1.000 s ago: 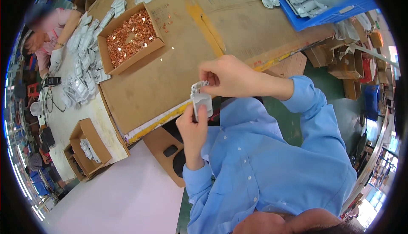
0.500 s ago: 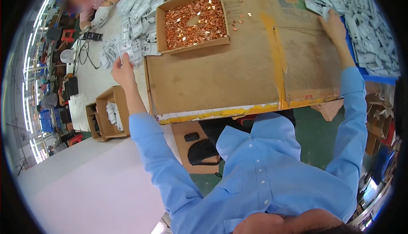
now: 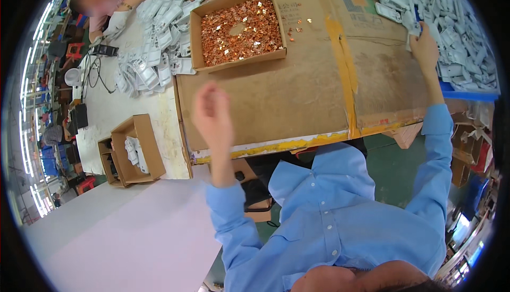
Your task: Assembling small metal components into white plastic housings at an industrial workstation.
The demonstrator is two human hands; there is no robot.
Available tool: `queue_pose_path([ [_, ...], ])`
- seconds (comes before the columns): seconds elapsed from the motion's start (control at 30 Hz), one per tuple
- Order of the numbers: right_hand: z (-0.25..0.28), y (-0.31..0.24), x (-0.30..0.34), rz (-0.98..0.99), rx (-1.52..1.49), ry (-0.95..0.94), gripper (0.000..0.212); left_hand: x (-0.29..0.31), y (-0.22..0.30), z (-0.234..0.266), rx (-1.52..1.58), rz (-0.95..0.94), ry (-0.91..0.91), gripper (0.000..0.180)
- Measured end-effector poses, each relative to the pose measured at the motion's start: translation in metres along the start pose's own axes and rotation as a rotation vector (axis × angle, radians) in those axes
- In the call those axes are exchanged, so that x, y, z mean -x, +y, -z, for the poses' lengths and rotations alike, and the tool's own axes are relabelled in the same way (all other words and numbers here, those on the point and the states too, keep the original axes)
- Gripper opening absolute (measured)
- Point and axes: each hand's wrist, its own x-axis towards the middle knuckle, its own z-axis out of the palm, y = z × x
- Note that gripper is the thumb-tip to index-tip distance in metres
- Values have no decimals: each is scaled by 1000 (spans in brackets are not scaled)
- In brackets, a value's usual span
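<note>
My left hand [image 3: 212, 112] is raised over the near part of the cardboard-covered table [image 3: 287, 95]. It is motion-blurred, its fingers loosely curled, and I see nothing in it. My right hand [image 3: 425, 45] is stretched far to the right, fingers closed on a white plastic part [image 3: 414, 26] at the edge of a big heap of white plastic parts [image 3: 457, 32] in a blue tray [image 3: 470, 94]. A cardboard box of small copper-coloured pieces [image 3: 236, 26] stands at the far middle, beyond my left hand.
A second heap of white parts [image 3: 154, 53] lies on the white table to the left. A small open carton [image 3: 133, 151] holding some white parts sits at the near left. Another person's gloved hand [image 3: 117, 21] works at the far left. More cartons [image 3: 467, 154] stand at the right.
A second ago both hands held a small white part near my chest. My left hand then reached to the left heap and has now drawn back toward the middle; my right hand stays at the right heap.
</note>
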Motion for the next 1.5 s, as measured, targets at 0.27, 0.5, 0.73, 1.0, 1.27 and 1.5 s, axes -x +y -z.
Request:
queue_pose_path([
  [0.27, 15, -52, 47, 162, -375, 12, 47, 106, -7, -16, 340, 292, -197, 24],
  [0.5, 65, -157, 163, 327, -1251, -462, 45, 141, -2, -24, 510, 353, -264, 37],
  [0.73, 123, -232, 245, 717, -1221, -784, 37, 142, 18, -24, 504, 302, -142, 23],
  [1.0, 111, -283, 170, 817, -1193, -818, 19, 141, -16, 16, 534, 349, 102, 15],
  [1.27, 16, -379, 50, 1214, -427, -350, 13, 133, -8, 9, 752, 576, -30, 30],
  [1.5, 8, -402, 51, 1396, -117, -322, 8, 135, -21, 5, 730, 567, -35, 35],
])
